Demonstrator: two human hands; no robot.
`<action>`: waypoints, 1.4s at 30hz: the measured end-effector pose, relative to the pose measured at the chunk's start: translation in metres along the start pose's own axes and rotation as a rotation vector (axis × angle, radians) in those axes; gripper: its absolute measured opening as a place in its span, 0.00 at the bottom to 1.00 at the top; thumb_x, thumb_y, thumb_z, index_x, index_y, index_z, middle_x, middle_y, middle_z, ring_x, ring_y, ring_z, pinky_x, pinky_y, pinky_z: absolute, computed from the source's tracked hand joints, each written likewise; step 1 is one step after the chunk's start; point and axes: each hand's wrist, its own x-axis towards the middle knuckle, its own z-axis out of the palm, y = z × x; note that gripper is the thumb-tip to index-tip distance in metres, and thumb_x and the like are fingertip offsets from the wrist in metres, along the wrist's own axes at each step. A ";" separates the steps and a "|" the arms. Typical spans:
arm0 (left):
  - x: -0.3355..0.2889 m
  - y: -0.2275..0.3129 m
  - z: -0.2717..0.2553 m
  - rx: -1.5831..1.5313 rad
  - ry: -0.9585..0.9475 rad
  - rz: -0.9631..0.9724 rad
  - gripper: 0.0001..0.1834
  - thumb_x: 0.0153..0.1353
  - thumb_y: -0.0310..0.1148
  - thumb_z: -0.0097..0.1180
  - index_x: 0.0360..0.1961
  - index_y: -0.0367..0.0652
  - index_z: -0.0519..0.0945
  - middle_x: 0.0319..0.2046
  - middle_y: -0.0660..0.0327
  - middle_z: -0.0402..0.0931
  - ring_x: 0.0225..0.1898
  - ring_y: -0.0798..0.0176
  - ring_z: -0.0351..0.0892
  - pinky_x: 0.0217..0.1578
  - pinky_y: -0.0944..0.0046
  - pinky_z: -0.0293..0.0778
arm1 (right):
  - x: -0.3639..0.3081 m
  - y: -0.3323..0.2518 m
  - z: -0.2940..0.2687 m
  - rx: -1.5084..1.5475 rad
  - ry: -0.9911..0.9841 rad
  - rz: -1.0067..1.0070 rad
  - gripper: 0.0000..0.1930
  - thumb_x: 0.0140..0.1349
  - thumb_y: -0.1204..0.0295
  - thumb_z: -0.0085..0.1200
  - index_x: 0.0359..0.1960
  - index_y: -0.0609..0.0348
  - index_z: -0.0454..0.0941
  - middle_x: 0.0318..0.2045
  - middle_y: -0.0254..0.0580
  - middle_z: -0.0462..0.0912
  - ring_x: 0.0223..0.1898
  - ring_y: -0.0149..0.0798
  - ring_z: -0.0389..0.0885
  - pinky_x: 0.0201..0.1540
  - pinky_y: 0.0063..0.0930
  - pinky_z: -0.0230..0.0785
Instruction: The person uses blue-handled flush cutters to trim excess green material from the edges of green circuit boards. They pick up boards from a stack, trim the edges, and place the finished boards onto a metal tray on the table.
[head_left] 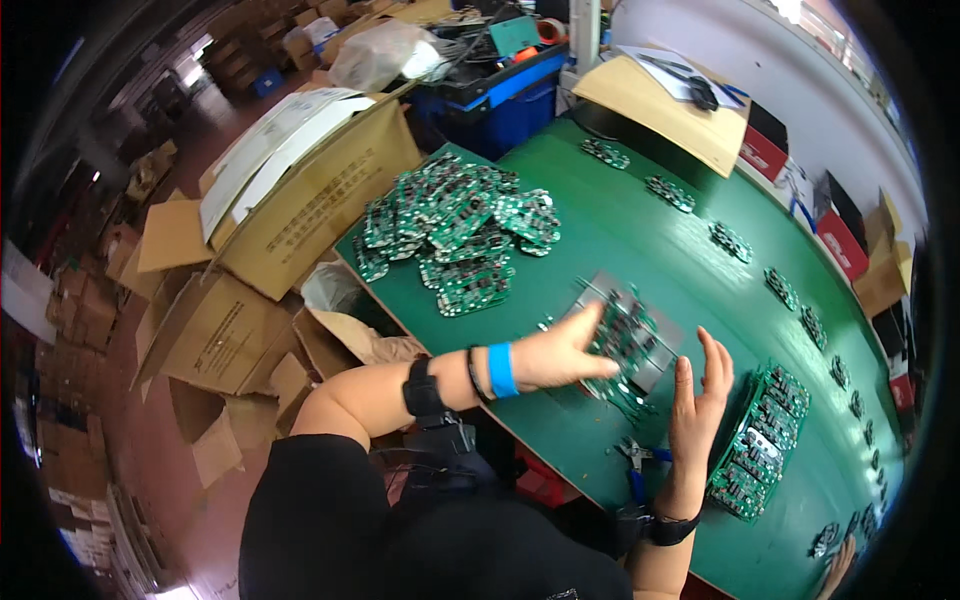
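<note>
In front of me a green circuit board (pixel 625 340) crowded with dark parts lies on a flat grey metal plate (pixel 655 375); it looks smeared by motion. My left hand (pixel 560 352) reaches in from the left, thumb and forefinger spread at the board's near left edge. Whether its fingertips touch the board I cannot tell. Just right of the plate, my right hand (pixel 697 405) is raised with fingers apart and holds nothing. Blue-handled cutters (pixel 636 465) lie on the table beside my right wrist.
A heap of circuit boards (pixel 455 220) covers the table's left. A stacked block of boards (pixel 762 440) stands at right. Single boards (pixel 730 242) line the far side. Another person's hand (pixel 840 568) shows at lower right. Open cardboard boxes (pixel 300 200) crowd the left edge.
</note>
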 end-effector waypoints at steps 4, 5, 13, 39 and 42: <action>-0.045 0.006 -0.072 0.400 0.345 0.271 0.33 0.53 0.23 0.61 0.59 0.35 0.61 0.53 0.56 0.67 0.59 0.64 0.63 0.61 0.62 0.59 | -0.004 0.011 0.009 -0.144 -0.096 -0.008 0.27 0.54 0.76 0.60 0.58 0.58 0.71 0.49 0.52 0.72 0.53 0.52 0.68 0.59 0.40 0.59; -0.062 0.016 -0.081 0.429 0.434 0.244 0.32 0.53 0.24 0.62 0.58 0.35 0.63 0.53 0.57 0.68 0.57 0.64 0.65 0.59 0.62 0.62 | -0.003 0.013 0.010 -0.109 -0.151 0.004 0.27 0.53 0.76 0.60 0.57 0.58 0.71 0.49 0.52 0.73 0.51 0.51 0.70 0.58 0.38 0.61; -0.142 0.026 -0.137 0.035 1.037 0.223 0.28 0.58 0.21 0.58 0.58 0.43 0.62 0.44 0.59 0.77 0.42 0.64 0.80 0.38 0.62 0.80 | 0.007 0.037 0.017 0.004 -0.075 0.020 0.13 0.53 0.83 0.56 0.42 0.63 0.79 0.33 0.45 0.77 0.31 0.37 0.77 0.36 0.28 0.69; -0.067 0.073 -0.230 0.479 0.952 0.003 0.18 0.55 0.27 0.63 0.48 0.41 0.76 0.32 0.63 0.80 0.29 0.70 0.79 0.24 0.70 0.76 | 0.000 0.006 0.009 0.019 -0.280 -0.180 0.06 0.55 0.76 0.56 0.34 0.63 0.81 0.33 0.48 0.78 0.39 0.50 0.75 0.45 0.38 0.67; -0.068 0.080 -0.226 0.580 0.958 -0.089 0.19 0.57 0.28 0.62 0.51 0.39 0.75 0.35 0.64 0.80 0.33 0.71 0.79 0.29 0.68 0.78 | -0.001 0.003 0.009 0.020 -0.289 -0.167 0.07 0.55 0.76 0.56 0.34 0.63 0.81 0.32 0.48 0.78 0.39 0.50 0.75 0.45 0.38 0.67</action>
